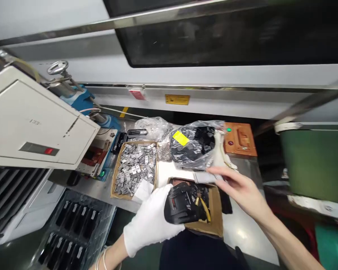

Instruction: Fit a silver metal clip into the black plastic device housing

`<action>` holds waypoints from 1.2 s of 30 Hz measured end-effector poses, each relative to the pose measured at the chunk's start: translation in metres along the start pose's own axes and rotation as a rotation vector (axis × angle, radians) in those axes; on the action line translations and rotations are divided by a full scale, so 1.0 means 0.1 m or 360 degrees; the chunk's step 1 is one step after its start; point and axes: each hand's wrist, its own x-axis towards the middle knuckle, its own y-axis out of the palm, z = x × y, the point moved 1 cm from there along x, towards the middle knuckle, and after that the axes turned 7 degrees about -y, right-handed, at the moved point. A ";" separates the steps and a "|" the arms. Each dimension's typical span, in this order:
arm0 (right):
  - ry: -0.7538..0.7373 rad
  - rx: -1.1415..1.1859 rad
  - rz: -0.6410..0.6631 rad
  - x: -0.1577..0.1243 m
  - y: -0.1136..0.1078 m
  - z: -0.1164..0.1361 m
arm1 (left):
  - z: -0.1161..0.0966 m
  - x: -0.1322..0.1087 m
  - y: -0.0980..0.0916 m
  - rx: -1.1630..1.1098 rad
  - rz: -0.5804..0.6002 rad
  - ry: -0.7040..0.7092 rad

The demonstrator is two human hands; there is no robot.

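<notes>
A steel workbench [242, 228] fronts a grey machine housing [186, 80] with a dark, blurred window [228, 37].

Glossy black plastic part [180, 204], white cloth glove [150, 221], brown cardboard box [215, 213], shiny metal clips [135, 168].
</notes>
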 end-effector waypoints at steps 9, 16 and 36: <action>-0.0103 -0.0219 -0.0018 -1.41 -0.87 0.83 | -0.86 0.07 0.50 0.0257 0.0346 0.0435; -0.0370 -0.0682 0.0239 -1.97 -1.18 0.92 | -1.26 -0.05 0.94 0.0498 0.0408 0.0526; -0.0747 -0.0656 0.0017 -2.41 -1.29 0.58 | -1.64 -0.29 1.72 0.0922 -0.0268 0.0860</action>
